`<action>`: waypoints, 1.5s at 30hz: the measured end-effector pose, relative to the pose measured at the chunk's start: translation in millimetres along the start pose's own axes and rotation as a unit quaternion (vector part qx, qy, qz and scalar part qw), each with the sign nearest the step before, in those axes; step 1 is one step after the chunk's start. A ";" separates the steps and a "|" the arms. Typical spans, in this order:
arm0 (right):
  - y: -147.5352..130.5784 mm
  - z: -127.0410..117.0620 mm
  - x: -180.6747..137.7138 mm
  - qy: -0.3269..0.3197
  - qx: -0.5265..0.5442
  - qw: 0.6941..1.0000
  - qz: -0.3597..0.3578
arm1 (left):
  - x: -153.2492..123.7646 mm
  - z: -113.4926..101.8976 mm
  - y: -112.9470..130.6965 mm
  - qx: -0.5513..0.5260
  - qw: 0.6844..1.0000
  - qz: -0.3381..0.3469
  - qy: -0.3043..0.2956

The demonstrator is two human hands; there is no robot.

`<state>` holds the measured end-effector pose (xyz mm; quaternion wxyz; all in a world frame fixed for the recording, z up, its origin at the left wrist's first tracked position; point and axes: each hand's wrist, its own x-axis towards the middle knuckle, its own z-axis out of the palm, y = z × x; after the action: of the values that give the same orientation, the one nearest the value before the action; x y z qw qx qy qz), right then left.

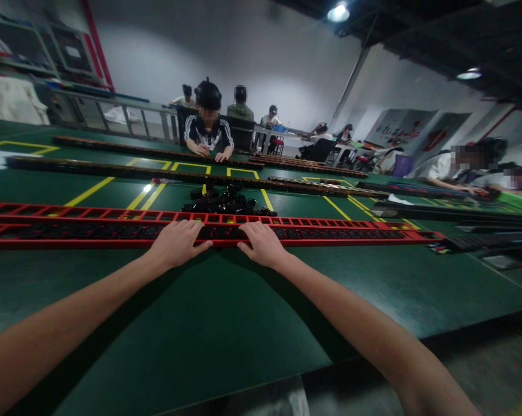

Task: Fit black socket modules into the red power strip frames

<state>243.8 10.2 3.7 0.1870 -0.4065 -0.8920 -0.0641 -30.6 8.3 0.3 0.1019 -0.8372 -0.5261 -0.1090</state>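
A long red slotted frame (92,244) lies across the green table in front of me, with a row of square black modules (129,231) set along it. My left hand (176,244) is closed over the frame left of its middle, fingers across the top and thumb by the near edge. A short way to the right, my right hand (263,242) grips the frame in a mirrored pose. Its fingertips lie over the black row. Parts of the frame and modules are hidden under both hands. Just beyond sits a heap of small black parts (226,203).
Long dark strips (157,169) lie farther back on the green table (226,323), which has yellow tape lines (90,192). More dark strips (451,214) lie at the right. A co-worker (209,130) works across the table; other people are farther back and at the right.
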 end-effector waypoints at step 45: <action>-8.2 1.4 4.2 -0.003 0.033 0.995 -0.094 | -2.1 -3.4 4.8 0.010 1.000 -0.003 0.002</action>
<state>234.7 8.1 4.2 0.1910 -0.3146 -0.9284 -0.0508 -27.5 3.4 2.7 0.1106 -0.8345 -0.5293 -0.1058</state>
